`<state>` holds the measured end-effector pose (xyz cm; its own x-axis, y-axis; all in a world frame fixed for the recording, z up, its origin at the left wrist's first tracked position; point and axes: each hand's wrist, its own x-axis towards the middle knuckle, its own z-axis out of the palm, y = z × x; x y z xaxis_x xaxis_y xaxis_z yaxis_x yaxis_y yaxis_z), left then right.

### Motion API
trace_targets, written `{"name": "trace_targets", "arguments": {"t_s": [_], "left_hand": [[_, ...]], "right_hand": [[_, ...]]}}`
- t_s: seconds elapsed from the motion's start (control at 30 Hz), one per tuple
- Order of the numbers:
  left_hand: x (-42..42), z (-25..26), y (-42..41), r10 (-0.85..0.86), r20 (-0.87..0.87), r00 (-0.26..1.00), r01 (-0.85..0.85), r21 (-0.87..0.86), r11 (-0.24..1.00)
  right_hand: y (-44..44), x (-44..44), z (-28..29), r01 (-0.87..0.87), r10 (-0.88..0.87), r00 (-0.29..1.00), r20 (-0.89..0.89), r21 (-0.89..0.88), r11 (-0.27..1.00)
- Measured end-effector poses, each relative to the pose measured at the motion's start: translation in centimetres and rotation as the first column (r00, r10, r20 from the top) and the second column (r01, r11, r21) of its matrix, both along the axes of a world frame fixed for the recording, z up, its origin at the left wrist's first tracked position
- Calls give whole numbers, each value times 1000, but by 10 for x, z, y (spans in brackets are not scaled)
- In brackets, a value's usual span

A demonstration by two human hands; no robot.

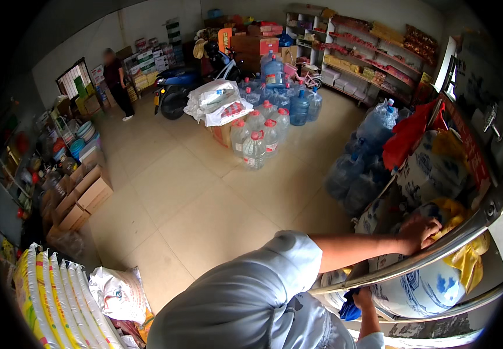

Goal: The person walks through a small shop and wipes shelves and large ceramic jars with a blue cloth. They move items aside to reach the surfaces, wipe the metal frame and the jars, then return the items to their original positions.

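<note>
My left hand [421, 233] reaches over a curved metal rail [408, 264], fingers bent against the yellow cloth [452, 218] on top of a jar. Whether the fingers grip that cloth is hard to tell. Lower down, my right hand [364, 299] is closed on a bunched blue cloth [350, 306]. Beside it sits a large white porcelain jar [425, 290] with blue painted scenes, behind the rail. A second yellow cloth [467, 266] hangs over this jar's side. Another blue-and-white jar [432, 170] stands farther back, near a red cloth [408, 135].
Wrapped water jugs [358, 165] are stacked close to the jars. Clear bottles with red caps [255, 150] stand mid-floor near a scooter [179, 89]. Cardboard boxes [90, 194] and filled sacks [59, 296] line the left side. Another person [117, 83] stands at the far wall.
</note>
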<state>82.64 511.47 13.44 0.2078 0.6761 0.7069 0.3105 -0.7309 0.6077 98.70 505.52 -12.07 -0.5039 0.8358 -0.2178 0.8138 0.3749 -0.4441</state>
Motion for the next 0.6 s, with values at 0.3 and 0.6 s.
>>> {"name": "trace_targets", "arguments": {"t_s": [0.3,0.6], "left_hand": [[0,2,5,-100,91,991,88,124,988],[-7,5,-6,-82,111,990,80,26,996]], "right_hand": [[-19,-15,21,175,-176,946,271,29,984],[-54,13,12,194,-233,958,169,219,956]]}}
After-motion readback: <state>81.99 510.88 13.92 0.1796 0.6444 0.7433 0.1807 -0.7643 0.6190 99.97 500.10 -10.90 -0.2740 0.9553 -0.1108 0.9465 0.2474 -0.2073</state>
